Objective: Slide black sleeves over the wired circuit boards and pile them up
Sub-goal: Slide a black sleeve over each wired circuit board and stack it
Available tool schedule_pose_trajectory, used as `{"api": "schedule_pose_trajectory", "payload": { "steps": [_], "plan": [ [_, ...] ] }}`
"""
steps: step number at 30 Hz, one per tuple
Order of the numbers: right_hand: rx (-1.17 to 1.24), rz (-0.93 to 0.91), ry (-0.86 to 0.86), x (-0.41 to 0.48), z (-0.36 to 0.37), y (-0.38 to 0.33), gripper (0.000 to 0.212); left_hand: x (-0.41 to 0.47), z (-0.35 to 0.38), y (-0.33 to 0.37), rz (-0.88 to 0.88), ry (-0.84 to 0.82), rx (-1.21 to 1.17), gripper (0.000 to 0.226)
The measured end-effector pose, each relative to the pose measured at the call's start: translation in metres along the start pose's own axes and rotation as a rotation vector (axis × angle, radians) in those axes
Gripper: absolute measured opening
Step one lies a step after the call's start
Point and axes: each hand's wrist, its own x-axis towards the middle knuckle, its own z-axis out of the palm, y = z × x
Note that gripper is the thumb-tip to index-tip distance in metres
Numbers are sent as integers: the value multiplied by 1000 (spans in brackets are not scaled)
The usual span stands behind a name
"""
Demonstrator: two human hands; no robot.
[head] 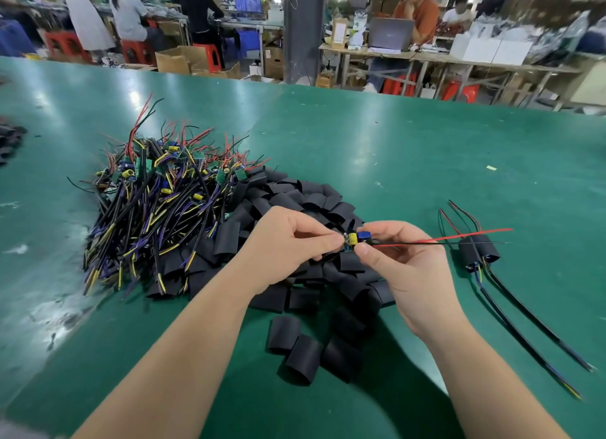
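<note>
While both hands hovered over the heap of black sleeves, the left hand pinched one end of a small circuit board, its grip clamped on it with thumb and fingertips. The right hand pinched the other end between thumb and forefinger, and the board's red and black wires trailed to the right. Unsleeved boards lay tangled on the green surface at left. Two sleeved ones lay at right.

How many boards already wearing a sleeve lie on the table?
2: one sleeved board just right of the right hand, a second beside it, farther right. More could be hidden in the sleeve pile.
</note>
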Motion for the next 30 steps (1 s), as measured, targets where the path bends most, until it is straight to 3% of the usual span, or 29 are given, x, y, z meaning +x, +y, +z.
{"api": "schedule_pose_trajectory", "payload": {
  "steps": [4, 8, 12, 14, 16, 19, 22, 25, 30],
  "plan": [
    [-23, -20, 6, 1, 3, 0, 31, 0, -2, -2, 2, 2, 56, 5],
    [50, -4, -24, 0, 8, 1, 35, 1, -5, -6, -23, -16, 205, 18],
    [118, 103, -15, -1, 12, 1, 33, -1, -5, -9, 40, -24, 346, 18],
    [-133, 109, 30, -2, 13, 2, 23, -1, -9, -10, 76, 75, 350, 17],
    [-602, -40, -23, -5, 18, 1, 14, 0, -13, -12, 108, 201, 277, 18],
    [-932, -285, -442, -12, 47, -7, 10, 1, -16, -14, 197, 318, 288, 20],
    [-1179, -229, -736, -12, 83, -4, 35, 2, -17, -16, 223, 363, 300, 13],
    [-1276, -118, -820, -4, 105, -3, 43, 1, -20, -19, 212, 365, 299, 12],
    [-1185, 45, -775, 4, 106, -7, 47, 1, -25, -21, 196, 375, 271, 17]
  ]
}}
